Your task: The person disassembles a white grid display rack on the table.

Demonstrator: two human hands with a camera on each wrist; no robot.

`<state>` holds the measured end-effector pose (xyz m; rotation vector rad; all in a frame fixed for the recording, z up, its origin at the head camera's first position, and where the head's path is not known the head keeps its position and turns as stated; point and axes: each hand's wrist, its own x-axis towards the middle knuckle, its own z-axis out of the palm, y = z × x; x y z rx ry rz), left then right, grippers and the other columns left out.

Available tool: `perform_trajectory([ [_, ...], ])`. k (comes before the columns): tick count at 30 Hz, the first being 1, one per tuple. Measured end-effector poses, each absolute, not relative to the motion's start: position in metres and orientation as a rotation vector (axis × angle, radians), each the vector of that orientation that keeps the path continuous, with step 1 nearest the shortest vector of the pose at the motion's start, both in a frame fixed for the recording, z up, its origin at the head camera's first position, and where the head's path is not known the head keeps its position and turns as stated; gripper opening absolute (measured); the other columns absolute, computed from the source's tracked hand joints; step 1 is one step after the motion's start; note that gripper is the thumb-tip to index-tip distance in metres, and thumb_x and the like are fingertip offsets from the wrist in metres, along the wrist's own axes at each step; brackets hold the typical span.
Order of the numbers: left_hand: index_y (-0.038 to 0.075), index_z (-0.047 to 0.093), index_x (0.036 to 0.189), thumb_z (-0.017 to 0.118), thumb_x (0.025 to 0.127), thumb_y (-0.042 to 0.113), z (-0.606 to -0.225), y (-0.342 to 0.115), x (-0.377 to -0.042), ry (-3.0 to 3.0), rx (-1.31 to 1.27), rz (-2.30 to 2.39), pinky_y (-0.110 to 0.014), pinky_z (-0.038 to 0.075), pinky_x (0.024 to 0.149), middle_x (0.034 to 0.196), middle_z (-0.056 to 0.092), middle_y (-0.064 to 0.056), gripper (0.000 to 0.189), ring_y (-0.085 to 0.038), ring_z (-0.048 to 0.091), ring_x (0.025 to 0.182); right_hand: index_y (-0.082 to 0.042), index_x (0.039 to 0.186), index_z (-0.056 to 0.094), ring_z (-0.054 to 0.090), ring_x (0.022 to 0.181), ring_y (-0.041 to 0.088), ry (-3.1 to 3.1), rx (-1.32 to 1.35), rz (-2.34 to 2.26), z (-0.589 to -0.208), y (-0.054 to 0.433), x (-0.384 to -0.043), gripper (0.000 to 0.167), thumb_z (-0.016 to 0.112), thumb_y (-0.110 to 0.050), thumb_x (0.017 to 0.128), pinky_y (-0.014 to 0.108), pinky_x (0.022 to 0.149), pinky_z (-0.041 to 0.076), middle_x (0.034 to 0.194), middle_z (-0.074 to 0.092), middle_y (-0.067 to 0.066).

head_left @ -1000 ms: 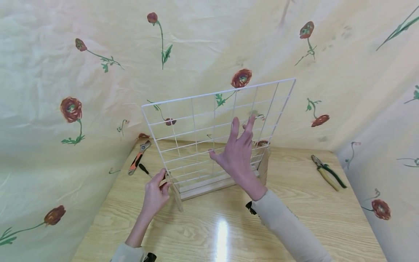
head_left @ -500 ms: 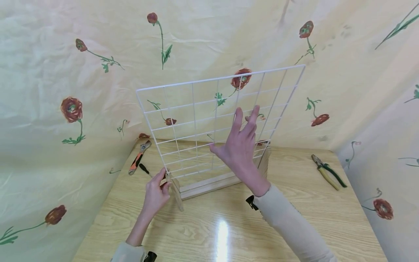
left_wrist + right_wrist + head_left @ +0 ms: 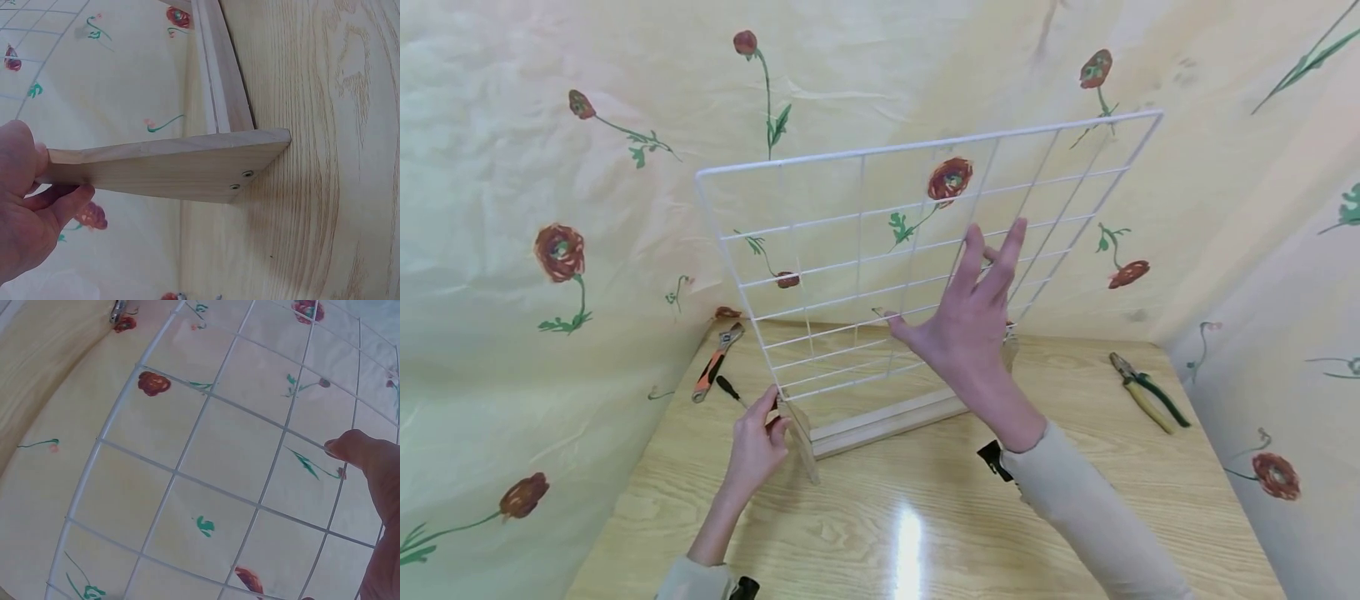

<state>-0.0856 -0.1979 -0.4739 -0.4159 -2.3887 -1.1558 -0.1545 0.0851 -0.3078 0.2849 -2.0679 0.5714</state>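
My left hand [image 3: 760,446] grips the upper end of a wooden side board [image 3: 169,165] of a small frame, thumb on one face and fingers on the other. Two screw heads [image 3: 247,174] show low on that board. My right hand [image 3: 970,333] holds a white wire grid [image 3: 857,215] with spread fingers, the thumb [image 3: 353,447] at one wire; how the other fingertips meet the wires is partly hidden. The grid leans above the frame, its lower left corner close to my left fingertips. A grooved wooden crossbar [image 3: 880,423] joins the frame's sides at the bottom.
On the left of the wooden table [image 3: 835,517] lie an adjustable wrench [image 3: 717,362] and a black-handled screwdriver [image 3: 730,389]. Pliers [image 3: 1150,393] with green and yellow handles lie on the right. Flower-patterned cloth [image 3: 647,250] hangs behind and at the sides.
My right hand has moved up and to the right, and the wire grid has risen with it, its lower edge away from the crossbar. My left hand stays on the side board.
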Motion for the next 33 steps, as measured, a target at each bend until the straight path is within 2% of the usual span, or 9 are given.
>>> perform_trajectory([
  [9,-0.013,0.057,0.125,0.066,0.079,-0.026,-0.474,-0.199,-0.085,-2.374,-0.431,-1.210,-0.040,0.062,0.073,0.105,0.062,-0.028,0.049,-0.044,0.064,0.099,-0.007,0.152,0.013,0.037,0.135,0.035,-1.974,0.316,0.739,-0.287,0.098,-0.143,0.138,0.099,-0.039,0.049,0.052,0.067,0.059,0.158,-0.001,0.032],
  [16,-0.010,0.057,0.123,0.066,0.078,-0.027,-0.476,-0.200,-0.087,-2.335,-0.473,-1.254,-0.043,0.060,0.080,0.104,0.060,-0.022,0.049,-0.045,0.063,0.096,-0.014,0.153,0.010,0.034,0.141,0.028,-1.946,0.328,0.830,-0.284,0.111,-0.129,0.136,0.099,-0.032,0.052,0.044,0.049,0.050,0.159,-0.003,0.030],
  [18,-0.010,0.056,0.124,0.066,0.077,-0.028,-0.478,-0.200,-0.088,-2.333,-0.479,-1.275,-0.046,0.060,0.080,0.104,0.059,-0.022,0.052,-0.044,0.063,0.096,-0.015,0.153,0.011,0.034,0.141,0.028,-1.919,0.350,0.845,-0.289,0.117,-0.128,0.135,0.100,-0.026,0.052,0.048,0.053,0.054,0.158,-0.003,0.032],
  [21,-0.008,0.055,0.126,0.068,0.076,-0.027,-0.481,-0.199,-0.088,-2.345,-0.478,-1.309,-0.049,0.059,0.082,0.107,0.059,-0.022,0.056,-0.042,0.062,0.097,-0.015,0.153,0.012,0.032,0.142,0.031,-1.881,0.386,0.855,-0.301,0.131,-0.128,0.136,0.100,-0.019,0.049,0.052,0.079,0.058,0.155,-0.001,0.035],
  [24,-0.006,0.052,0.128,0.068,0.077,-0.027,-0.484,-0.198,-0.088,-2.357,-0.474,-1.364,-0.050,0.056,0.088,0.113,0.061,-0.022,0.058,-0.042,0.062,0.102,-0.013,0.152,0.014,0.032,0.141,0.035,-1.894,0.404,0.841,-0.316,0.146,-0.127,0.137,0.100,-0.017,0.045,0.051,0.104,0.047,0.154,-0.001,0.036],
  [25,-0.005,0.050,0.129,0.068,0.077,-0.027,-0.485,-0.199,-0.088,-2.359,-0.472,-1.394,-0.049,0.054,0.090,0.115,0.062,-0.022,0.059,-0.043,0.062,0.104,-0.012,0.151,0.014,0.032,0.140,0.037,-1.910,0.402,0.840,-0.322,0.150,-0.125,0.137,0.100,-0.017,0.045,0.052,0.104,0.047,0.154,-0.001,0.036],
  [26,-0.004,0.049,0.130,0.067,0.077,-0.027,-0.486,-0.199,-0.088,-2.358,-0.472,-1.424,-0.048,0.053,0.093,0.117,0.062,-0.022,0.060,-0.043,0.062,0.107,-0.011,0.151,0.014,0.033,0.140,0.038,-1.940,0.392,0.834,-0.326,0.155,-0.123,0.136,0.100,-0.017,0.045,0.053,0.101,0.048,0.154,-0.002,0.035],
  [29,-0.004,0.045,0.132,0.066,0.078,-0.028,-0.488,-0.199,-0.088,-2.356,-0.472,-1.485,-0.048,0.050,0.096,0.119,0.062,-0.025,0.063,-0.043,0.061,0.111,-0.008,0.149,0.014,0.037,0.137,0.041,-2.048,0.323,0.812,-0.340,0.168,-0.116,0.133,0.099,-0.018,0.048,0.054,0.071,0.057,0.157,-0.005,0.031],
  [33,-0.007,0.044,0.132,0.064,0.075,-0.032,-0.483,-0.196,-0.086,-2.339,-0.478,-1.501,-0.051,0.050,0.094,0.115,0.062,-0.028,0.064,-0.045,0.061,0.109,-0.003,0.149,0.016,0.040,0.133,0.045,-2.153,0.236,0.799,-0.355,0.183,-0.107,0.130,0.098,-0.021,0.050,0.052,0.052,0.049,0.159,-0.008,0.025],
])
